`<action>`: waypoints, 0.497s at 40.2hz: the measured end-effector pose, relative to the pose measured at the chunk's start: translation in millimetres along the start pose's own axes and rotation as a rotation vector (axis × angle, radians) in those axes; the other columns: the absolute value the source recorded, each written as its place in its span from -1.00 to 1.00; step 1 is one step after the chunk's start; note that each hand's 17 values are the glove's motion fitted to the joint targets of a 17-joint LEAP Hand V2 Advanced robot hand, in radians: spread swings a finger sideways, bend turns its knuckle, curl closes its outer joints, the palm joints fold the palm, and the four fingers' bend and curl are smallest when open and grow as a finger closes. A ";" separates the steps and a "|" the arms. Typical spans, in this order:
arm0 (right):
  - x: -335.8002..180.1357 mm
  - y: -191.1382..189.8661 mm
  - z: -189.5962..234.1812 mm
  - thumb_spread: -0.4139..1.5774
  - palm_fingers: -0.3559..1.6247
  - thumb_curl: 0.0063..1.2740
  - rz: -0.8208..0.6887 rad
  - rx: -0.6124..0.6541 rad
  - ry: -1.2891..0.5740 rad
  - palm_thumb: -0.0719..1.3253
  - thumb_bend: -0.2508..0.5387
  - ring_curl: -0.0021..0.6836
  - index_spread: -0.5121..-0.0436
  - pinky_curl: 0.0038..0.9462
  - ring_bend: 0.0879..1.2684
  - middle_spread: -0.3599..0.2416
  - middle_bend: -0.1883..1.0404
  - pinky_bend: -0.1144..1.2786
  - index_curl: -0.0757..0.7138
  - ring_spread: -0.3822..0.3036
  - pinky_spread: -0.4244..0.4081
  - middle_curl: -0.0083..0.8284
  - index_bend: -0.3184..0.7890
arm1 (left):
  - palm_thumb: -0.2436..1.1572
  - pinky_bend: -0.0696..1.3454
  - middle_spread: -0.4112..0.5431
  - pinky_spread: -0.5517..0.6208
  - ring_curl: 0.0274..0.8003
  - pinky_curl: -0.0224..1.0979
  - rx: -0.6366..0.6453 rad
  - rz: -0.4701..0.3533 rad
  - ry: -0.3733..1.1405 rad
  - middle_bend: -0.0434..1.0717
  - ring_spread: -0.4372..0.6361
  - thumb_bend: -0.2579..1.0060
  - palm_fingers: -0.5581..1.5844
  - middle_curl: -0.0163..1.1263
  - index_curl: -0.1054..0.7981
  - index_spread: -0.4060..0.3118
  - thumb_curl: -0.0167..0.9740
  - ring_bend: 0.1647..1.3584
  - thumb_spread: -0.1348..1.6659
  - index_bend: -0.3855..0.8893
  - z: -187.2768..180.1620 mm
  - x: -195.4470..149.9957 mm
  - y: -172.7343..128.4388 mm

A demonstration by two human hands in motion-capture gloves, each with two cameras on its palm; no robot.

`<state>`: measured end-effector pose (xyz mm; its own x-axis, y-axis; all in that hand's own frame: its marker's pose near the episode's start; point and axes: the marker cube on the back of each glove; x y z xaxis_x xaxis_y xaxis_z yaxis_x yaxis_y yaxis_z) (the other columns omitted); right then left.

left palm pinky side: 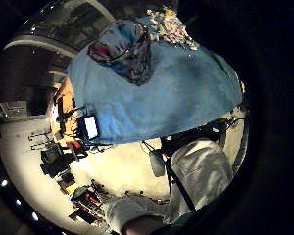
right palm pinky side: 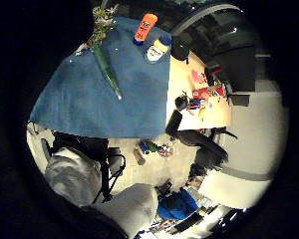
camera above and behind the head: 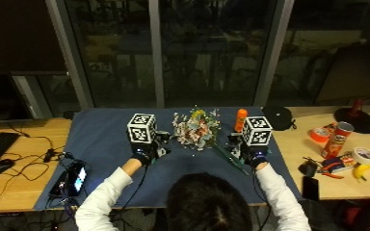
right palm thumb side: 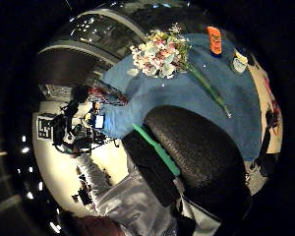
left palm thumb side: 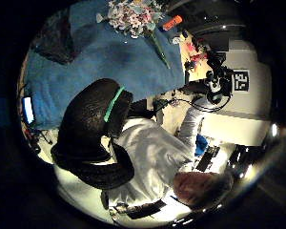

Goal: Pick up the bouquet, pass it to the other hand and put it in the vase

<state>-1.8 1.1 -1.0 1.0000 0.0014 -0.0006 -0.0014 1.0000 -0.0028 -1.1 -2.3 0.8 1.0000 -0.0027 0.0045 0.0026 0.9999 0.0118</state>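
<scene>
The bouquet [camera above and behind the head: 196, 129] of pale pink and white flowers lies in the middle of the blue cloth [camera above and behind the head: 108, 159], its green stem [right palm pinky side: 108, 69] running toward my right side. My left hand [camera above and behind the head: 148, 151] hovers left of the flowers, its fingers [left palm thumb side: 93, 129] loosely curled and holding nothing. My right hand [camera above and behind the head: 249, 155] hangs above the stem's end, its fingers [right palm thumb side: 196, 152] relaxed and apart from the stem. A dark, multicoloured vase [left palm pinky side: 125, 51] stands on the cloth beside the flowers; in the outside view it is hidden behind my left hand.
An orange bottle [camera above and behind the head: 241, 119] and a white-and-blue container [right palm pinky side: 157, 50] stand right of the bouquet. A phone [camera above and behind the head: 77, 177] lies at the cloth's left edge. A crisp can [camera above and behind the head: 342, 137], tape rolls and a banana [camera above and behind the head: 363, 172] sit on the wooden table at the right.
</scene>
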 end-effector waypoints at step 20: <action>-10.1 -7.7 -2.8 0.49 -0.25 -0.82 -0.010 -0.020 0.028 -0.57 -0.23 -0.27 -0.21 -0.43 -0.31 0.19 -0.35 -0.09 -0.45 0.16 0.18 -0.45 -0.22 | -0.26 -0.43 0.22 0.37 -0.48 -0.55 0.050 0.008 0.002 -0.61 0.25 -0.47 -0.18 -0.57 -0.35 0.18 -0.64 -0.42 0.33 -0.15 -0.6 -0.1 -4.5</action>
<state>-11.9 -6.7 -3.8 0.9995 -0.0094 -0.0290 0.0087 0.9997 -0.0228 -1.2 -6.8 0.1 1.0000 0.0057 0.0033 -0.0059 0.9981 0.0613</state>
